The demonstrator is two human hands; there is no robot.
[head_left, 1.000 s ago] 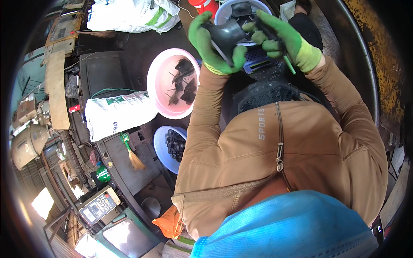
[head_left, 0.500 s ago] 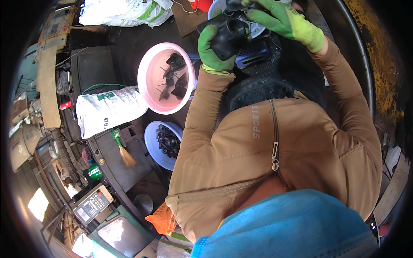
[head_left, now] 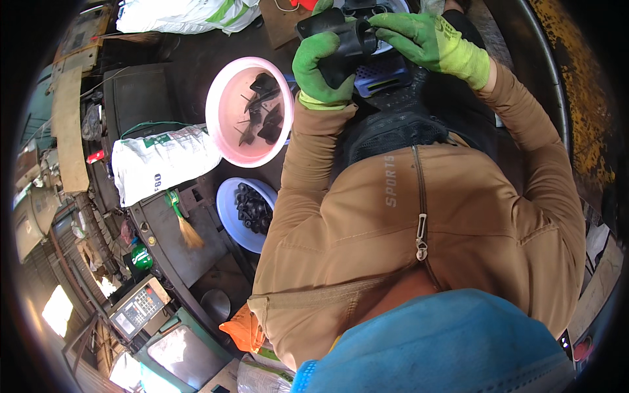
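Observation:
Both my hands wear green gloves and meet near the top of the head view. My left hand (head_left: 320,69) is wrapped around a black rubber tube-shaped part (head_left: 346,47). My right hand (head_left: 429,40) presses its fingers on the part's round end. A blue perforated crate (head_left: 385,71) lies just under the part. To the left, a pink basin (head_left: 226,128) holds several black scraps. Lower down, a blue basin (head_left: 229,206) holds several small black rings.
A white printed sack (head_left: 160,164) lies left of the pink basin, another white sack (head_left: 183,13) at the top. A small brush (head_left: 183,226), a green bottle (head_left: 141,257) and a keypad device (head_left: 139,308) sit at the lower left. A curved metal rim (head_left: 547,72) runs down the right.
The hands and the black part have moved up toward the top edge of the picture. The basins have shifted right and up as my head moved. The grip stays the same.

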